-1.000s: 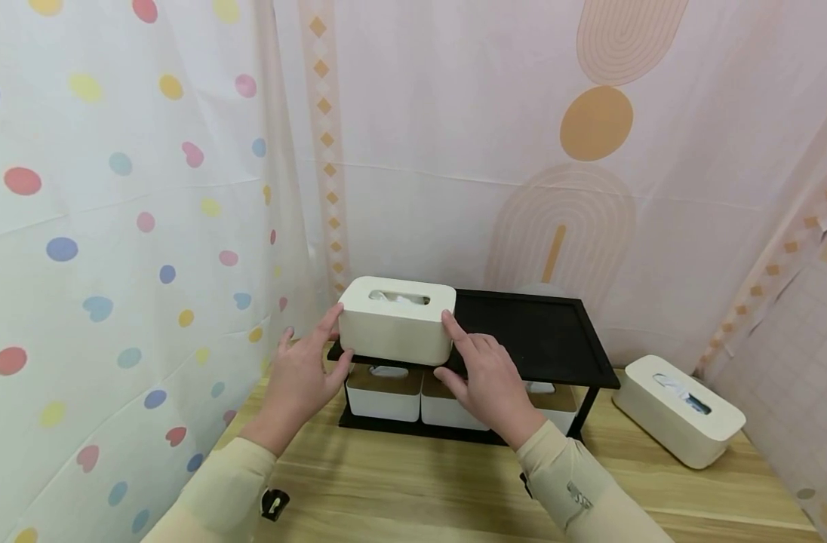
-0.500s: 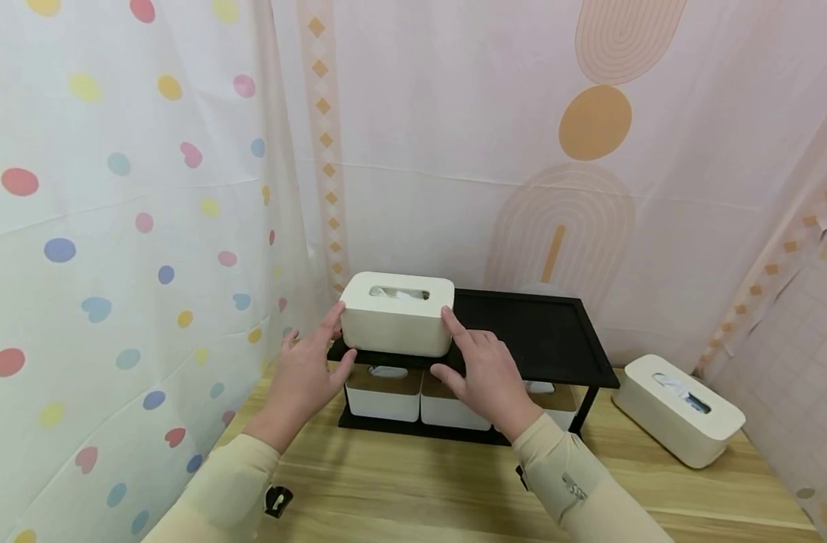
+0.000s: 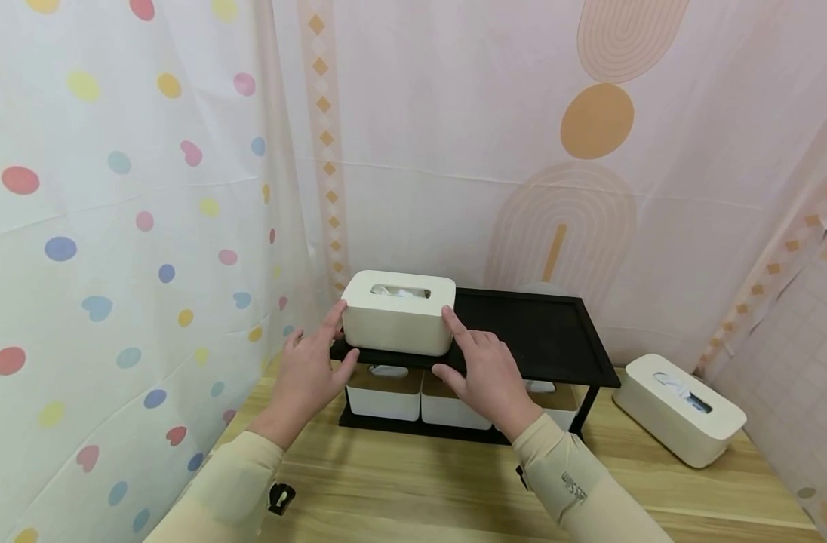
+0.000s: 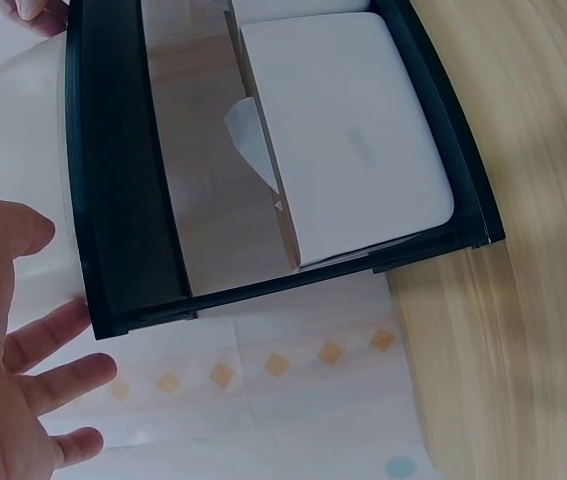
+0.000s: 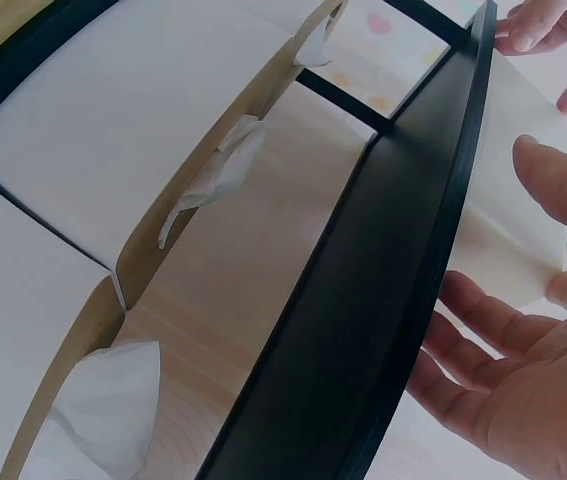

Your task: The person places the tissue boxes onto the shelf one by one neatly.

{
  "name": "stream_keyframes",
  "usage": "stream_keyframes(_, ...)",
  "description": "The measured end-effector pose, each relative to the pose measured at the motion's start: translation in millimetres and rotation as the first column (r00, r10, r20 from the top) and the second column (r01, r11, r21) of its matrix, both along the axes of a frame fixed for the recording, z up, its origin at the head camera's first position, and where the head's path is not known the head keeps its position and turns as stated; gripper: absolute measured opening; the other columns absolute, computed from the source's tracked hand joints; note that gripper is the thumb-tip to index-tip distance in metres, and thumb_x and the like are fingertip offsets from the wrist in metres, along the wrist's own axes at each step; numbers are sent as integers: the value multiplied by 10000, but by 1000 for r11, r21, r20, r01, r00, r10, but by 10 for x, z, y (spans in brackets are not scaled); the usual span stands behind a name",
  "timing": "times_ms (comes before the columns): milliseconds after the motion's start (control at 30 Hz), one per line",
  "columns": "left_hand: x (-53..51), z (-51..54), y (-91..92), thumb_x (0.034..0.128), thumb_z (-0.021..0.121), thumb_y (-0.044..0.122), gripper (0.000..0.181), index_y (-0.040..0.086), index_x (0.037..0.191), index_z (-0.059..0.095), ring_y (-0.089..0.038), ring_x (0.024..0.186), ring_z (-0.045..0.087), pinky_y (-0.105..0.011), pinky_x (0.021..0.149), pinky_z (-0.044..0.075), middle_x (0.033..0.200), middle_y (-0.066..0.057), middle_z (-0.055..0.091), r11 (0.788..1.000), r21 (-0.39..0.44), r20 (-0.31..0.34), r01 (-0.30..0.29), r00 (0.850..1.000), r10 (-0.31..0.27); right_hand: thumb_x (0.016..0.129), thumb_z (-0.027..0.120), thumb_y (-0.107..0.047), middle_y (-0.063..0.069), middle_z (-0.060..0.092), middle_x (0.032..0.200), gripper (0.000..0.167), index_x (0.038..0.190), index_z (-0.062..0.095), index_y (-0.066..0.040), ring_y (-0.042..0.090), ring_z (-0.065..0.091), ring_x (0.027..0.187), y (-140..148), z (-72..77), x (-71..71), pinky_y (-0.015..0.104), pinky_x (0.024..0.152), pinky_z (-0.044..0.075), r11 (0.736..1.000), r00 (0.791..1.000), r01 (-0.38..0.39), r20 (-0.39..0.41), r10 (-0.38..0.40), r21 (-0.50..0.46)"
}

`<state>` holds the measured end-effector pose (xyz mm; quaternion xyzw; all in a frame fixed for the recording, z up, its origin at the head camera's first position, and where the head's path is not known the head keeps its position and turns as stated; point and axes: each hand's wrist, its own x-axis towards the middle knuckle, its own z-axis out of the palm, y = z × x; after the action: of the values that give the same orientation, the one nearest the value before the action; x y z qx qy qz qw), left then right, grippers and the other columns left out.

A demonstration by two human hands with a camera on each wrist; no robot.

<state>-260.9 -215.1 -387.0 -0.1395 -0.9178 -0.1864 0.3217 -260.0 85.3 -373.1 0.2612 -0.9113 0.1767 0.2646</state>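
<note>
Squaring the tissue box (image 3: 396,332): judged to be the step in hand; you have it upright, slot upward, at the left end of the black upper shelf (image 3: 529,332), its front face just behind the shelf's front edge.
Left hand (image 3: 308,381): fingers spread and largely straight, the index fingertip on the box's left front corner; nothing is clasped.
Right hand (image 3: 490,381): index finger extended to the right front corner, thumb held apart, the other fingers relaxed; no grip closed round anything.
Thumb contact: cannot be told on either side; both thumbs lie low, near the shelf's front edge.
Base of box: whether it sits flat or rides on the raised rim at the back or left is hidden.
Pressure: advised even and light from both fingertips; a harder push on one corner would probably turn the box askew.
Left margin: check that the base does not overhang; the polka-dot curtain (image 3: 155,188) stands near on that side.
Lower row: brown-lidded tissue boxes (image 3: 385,405) stand side by side beneath; avoid jolting the rack.
Second tissue box (image 3: 674,415): on the wooden table (image 3: 420,490), right of the rack, well apart from your hands.
</note>
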Motion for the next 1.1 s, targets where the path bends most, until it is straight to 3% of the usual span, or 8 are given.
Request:
stream_keyframes(267,-27,11,-19,942,766,186,812,143,1638,350,-347,862,730,-681,1072,466,1114,-159,795,1000,4,-1,18,1000,-18,952,820,-403,161,730,1320,927,1700,317,-183,384,676,1237,-11,-5,-2,552,1039,560,1000,1000,-6,9,6,-6)
stream_keyframes(400,-48,38,-31,906,644,48,756,108,1615,388,-349,745,638,-572,871,547,1181,-189,774,999,37,-1,37,999,-37,953,823,-380,165,667,1459,929,1698,314,-159,391,651,1295,-10,5,-11,551,1088,540,999,998,-33,42,35,-32)
stream_keyframes(500,-71,68,-49,899,548,-24,762,106,1633,389,-396,856,699,-550,804,573,1305,-220,739,991,120,49,65,996,-71,954,826,-362,145,614,1546,931,1701,307,-162,388,634,1334,-13,26,-16,545,1115,527,997,994,-53,93,58,-64)
stream_keyframes(633,-89,102,-57,947,459,-41,773,157,1683,333,-477,1208,703,-632,974,571,1448,-260,661,969,235,153,80,981,-118,956,830,-338,115,564,1604,937,1707,290,-187,381,613,1366,-4,42,-19,540,1124,526,994,984,-61,162,75,-89)
stream_keyframes(667,-89,106,-56,955,441,-35,773,165,1691,316,-483,1230,694,-648,1010,553,1466,-268,645,966,248,172,79,977,-124,955,831,-333,114,562,1606,939,1708,289,-188,381,609,1369,-3,43,-19,539,1118,530,994,982,-64,171,79,-91)
stream_keyframes(967,-46,99,-13,949,473,-33,770,149,1679,307,-452,1314,657,-632,969,570,1513,-255,612,966,246,176,85,976,-131,916,874,-293,168,726,1367,953,1692,335,-165,379,607,1310,-13,42,-4,528,997,589,989,984,-76,148,95,-128)
stream_keyframes(1067,-53,111,-18,948,470,-38,744,122,1662,335,-455,1267,678,-586,905,588,1484,-257,635,970,226,161,91,979,-129,909,882,-285,167,723,1372,963,1692,334,-165,384,606,1309,-17,43,-13,528,1000,589,988,984,-79,147,98,-132)
stream_keyframes(1100,-65,123,-24,951,464,-37,736,118,1660,342,-448,1136,722,-551,838,595,1472,-259,644,972,218,158,91,979,-127,910,881,-284,165,718,1382,963,1692,332,-166,384,606,1311,-18,39,-20,529,1006,587,988,984,-79,147,99,-135)
